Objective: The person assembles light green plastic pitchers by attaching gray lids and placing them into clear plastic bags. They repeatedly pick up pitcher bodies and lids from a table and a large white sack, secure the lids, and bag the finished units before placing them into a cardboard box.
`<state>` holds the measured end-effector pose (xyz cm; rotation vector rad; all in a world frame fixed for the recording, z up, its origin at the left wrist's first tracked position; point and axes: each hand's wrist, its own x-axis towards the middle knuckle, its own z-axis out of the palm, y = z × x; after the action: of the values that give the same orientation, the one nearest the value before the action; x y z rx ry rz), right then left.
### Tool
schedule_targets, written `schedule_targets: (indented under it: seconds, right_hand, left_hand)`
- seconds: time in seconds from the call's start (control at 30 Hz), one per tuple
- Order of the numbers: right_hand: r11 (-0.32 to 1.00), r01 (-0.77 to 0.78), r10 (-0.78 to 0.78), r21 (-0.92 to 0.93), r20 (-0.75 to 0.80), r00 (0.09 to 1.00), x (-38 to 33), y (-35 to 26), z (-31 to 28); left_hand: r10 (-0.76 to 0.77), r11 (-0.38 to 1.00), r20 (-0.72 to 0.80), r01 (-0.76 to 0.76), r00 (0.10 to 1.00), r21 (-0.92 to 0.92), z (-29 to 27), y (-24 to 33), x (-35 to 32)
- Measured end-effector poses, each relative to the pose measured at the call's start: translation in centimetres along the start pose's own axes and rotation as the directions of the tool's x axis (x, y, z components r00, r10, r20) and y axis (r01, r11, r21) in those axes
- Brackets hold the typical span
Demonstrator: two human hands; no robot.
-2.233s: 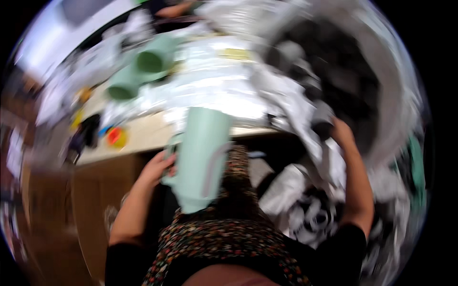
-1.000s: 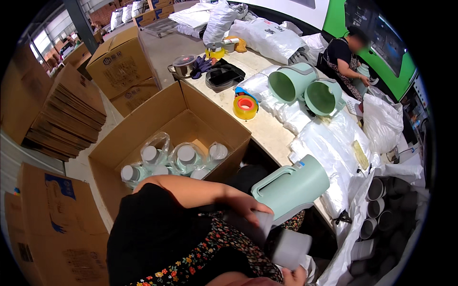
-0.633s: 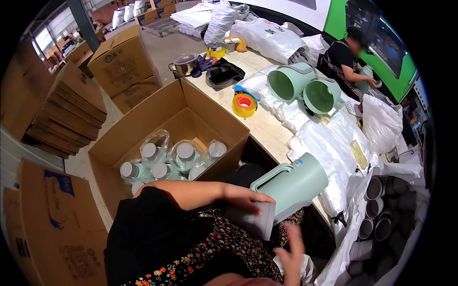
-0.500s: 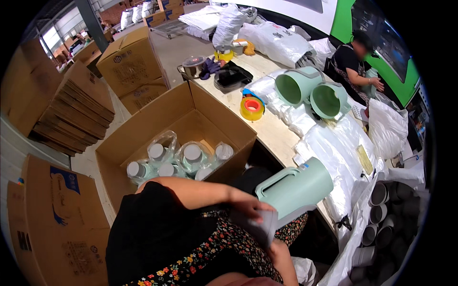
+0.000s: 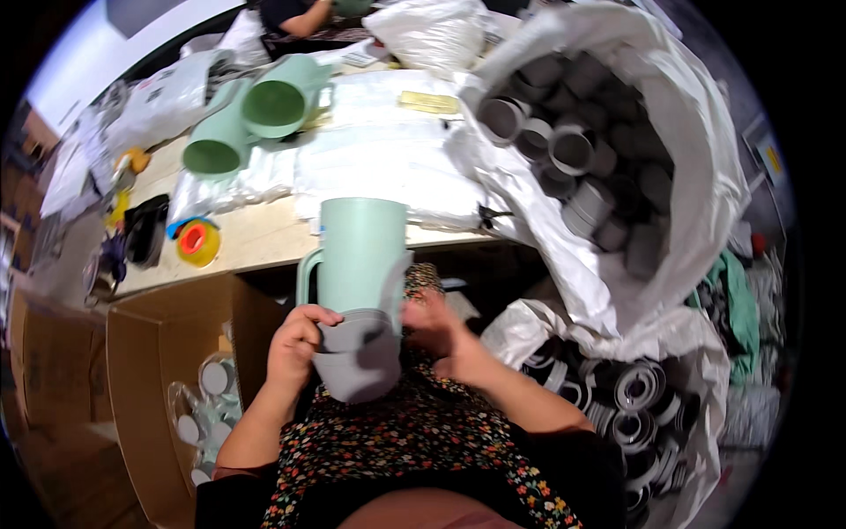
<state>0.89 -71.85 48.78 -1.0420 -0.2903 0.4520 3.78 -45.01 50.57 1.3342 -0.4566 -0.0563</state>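
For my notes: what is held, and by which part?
The left grip holds the grey cup-shaped piece by its left side, near the green jug; right grip seems empty.

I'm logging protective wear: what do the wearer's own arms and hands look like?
The left hand and right hand are ungloved, the forearms bare below black sleeves that end around the elbows. The right hand is blurred, hiding finer detail.

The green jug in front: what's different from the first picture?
A grey cup-shaped piece now sits at the lower end of the green jug. The left hand moved from the handle onto that piece. The right hand moved left, away from the white bag, and looks empty. Two other green jugs stayed on the table.
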Motion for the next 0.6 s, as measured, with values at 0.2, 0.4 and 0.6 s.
schedule_targets:
  seconds: [0.2, 0.4, 0.6]
  right_hand:
    - [0.994, 0.009, -0.017, -0.108, -0.078, 0.997, 0.7, 0.4, 0.2]
    - [0.969, -0.119, 0.006, -0.218, -0.456, 0.890, -5.9, -0.3, -2.8]
    - [0.971, -0.124, -0.002, -0.206, -0.523, 0.852, -10.4, 1.3, -3.7]
  left_hand:
    - [0.094, 0.842, -0.037, -0.060, 0.995, 0.535, 2.0, 0.2, 1.9]
    - [-0.381, 0.777, -0.414, 0.529, 0.827, 0.340, -5.8, -6.6, 2.8]
    - [-0.643, 0.724, -0.115, 0.552, 0.757, -0.415, -9.7, -4.9, 3.4]
